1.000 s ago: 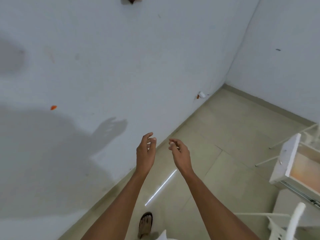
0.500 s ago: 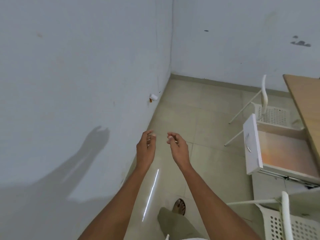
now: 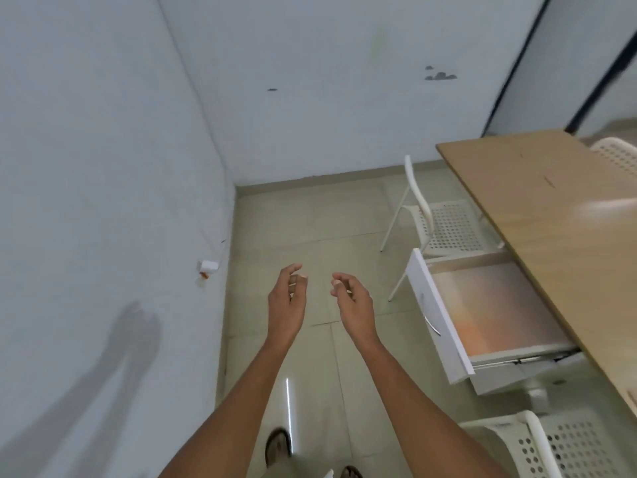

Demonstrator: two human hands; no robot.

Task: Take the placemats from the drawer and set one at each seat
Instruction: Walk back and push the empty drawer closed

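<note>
My left hand (image 3: 287, 301) and right hand (image 3: 355, 301) hang in front of me over the tiled floor (image 3: 324, 222), fingers loosely curled, released and holding nothing, a small gap between them. To my right the white drawer (image 3: 437, 315) stands pulled out from under the wooden surface (image 3: 551, 215); I cannot make out placemats on its blurred, orange-tinted bottom. One white perforated chair (image 3: 444, 222) sits beyond the drawer, another (image 3: 558, 446) nearer me. Pale walls (image 3: 103, 150) meet in the corner ahead.
</note>
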